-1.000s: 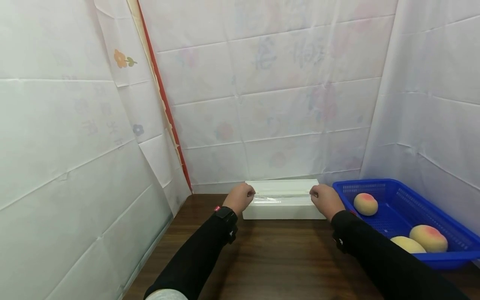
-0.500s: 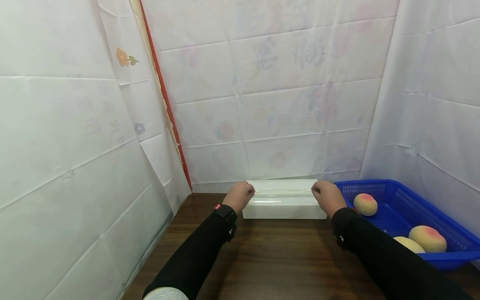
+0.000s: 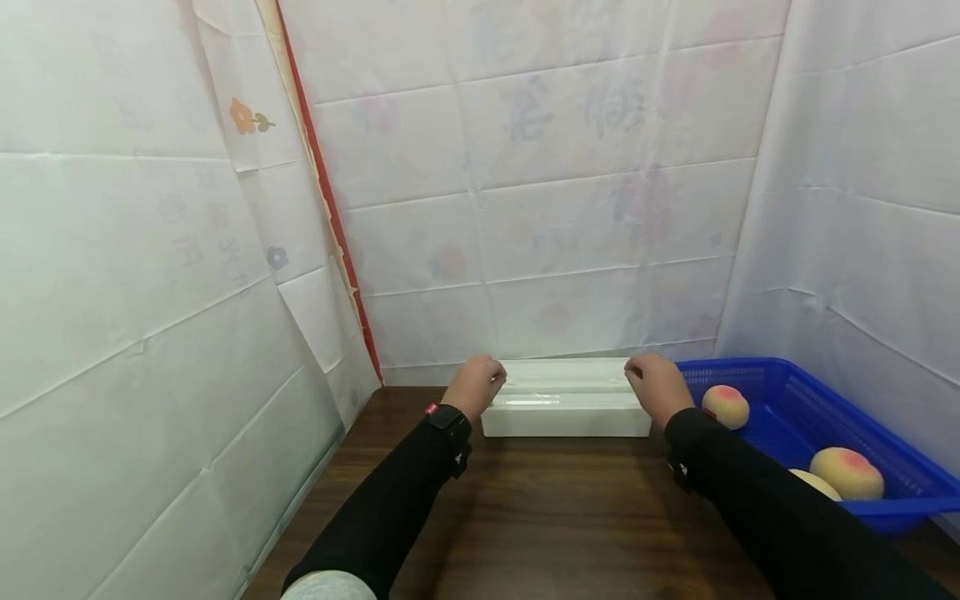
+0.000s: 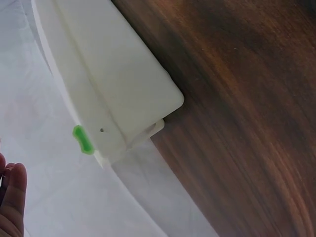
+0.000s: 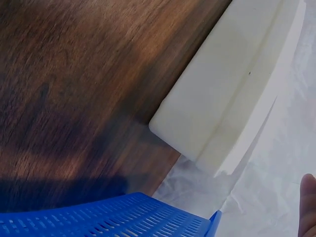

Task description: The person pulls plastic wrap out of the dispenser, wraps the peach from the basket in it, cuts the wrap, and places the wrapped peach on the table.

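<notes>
A long white cling film dispenser (image 3: 566, 421) sits at the back of the brown wooden table, with shiny clear film (image 3: 555, 399) across its top. My left hand (image 3: 474, 390) is above its left end, and my right hand (image 3: 660, 390) above its right end; thumb and fingers of each are brought together, pinching the film's edge. The film between them is nearly invisible. In the left wrist view, fingertips (image 4: 15, 192) show beside the dispenser's end, which bears a green piece (image 4: 83, 140). Only a fingertip (image 5: 308, 202) of the right hand enters the right wrist view.
A blue plastic basket (image 3: 900, 507) stands to the right, close to the right forearm. It holds several peaches, one (image 3: 725, 407) at the back and one (image 3: 847, 473) nearer. White sheeting (image 3: 555, 208) hangs behind and on both sides.
Both hands have risen slightly and moved a little apart from the dispenser's middle. The film that glinted between them shows less. The dispenser and basket stay put.
</notes>
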The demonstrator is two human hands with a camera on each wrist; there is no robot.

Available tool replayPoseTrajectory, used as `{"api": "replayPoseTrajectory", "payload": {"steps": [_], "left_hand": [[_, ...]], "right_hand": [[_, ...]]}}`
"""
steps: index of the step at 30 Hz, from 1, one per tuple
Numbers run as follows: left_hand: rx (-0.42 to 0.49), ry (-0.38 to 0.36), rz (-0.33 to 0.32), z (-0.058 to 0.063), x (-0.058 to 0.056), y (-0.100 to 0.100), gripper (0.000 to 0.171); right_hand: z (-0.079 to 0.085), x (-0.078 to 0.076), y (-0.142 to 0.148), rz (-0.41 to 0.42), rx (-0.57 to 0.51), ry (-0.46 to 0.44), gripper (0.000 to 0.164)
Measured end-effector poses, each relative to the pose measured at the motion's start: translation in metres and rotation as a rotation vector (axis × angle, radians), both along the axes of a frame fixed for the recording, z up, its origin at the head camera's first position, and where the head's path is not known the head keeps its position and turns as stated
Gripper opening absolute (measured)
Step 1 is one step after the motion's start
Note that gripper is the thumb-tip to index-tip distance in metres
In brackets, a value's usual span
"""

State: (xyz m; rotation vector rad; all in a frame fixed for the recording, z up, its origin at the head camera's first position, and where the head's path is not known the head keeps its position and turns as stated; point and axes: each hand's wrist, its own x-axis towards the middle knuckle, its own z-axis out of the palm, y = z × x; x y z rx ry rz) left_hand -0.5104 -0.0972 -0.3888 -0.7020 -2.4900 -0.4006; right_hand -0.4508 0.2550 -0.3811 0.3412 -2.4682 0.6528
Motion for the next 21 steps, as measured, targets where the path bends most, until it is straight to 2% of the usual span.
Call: {"api": "replayPoseTrajectory", "payload": {"steps": [13,21], "left_hand": [[0.004,0.009,0.006,0.014,0.007,0.0,0.011],[-0.003,0.034,0.003,0.019,0.01,0.0,0.009]], "right_hand": [[0.004,-0.003,0.005,-0.016,-0.024,0.043,0.011],[0.01,0.001,0.003,-0.039,-0.018,0.035,0.011]]}}
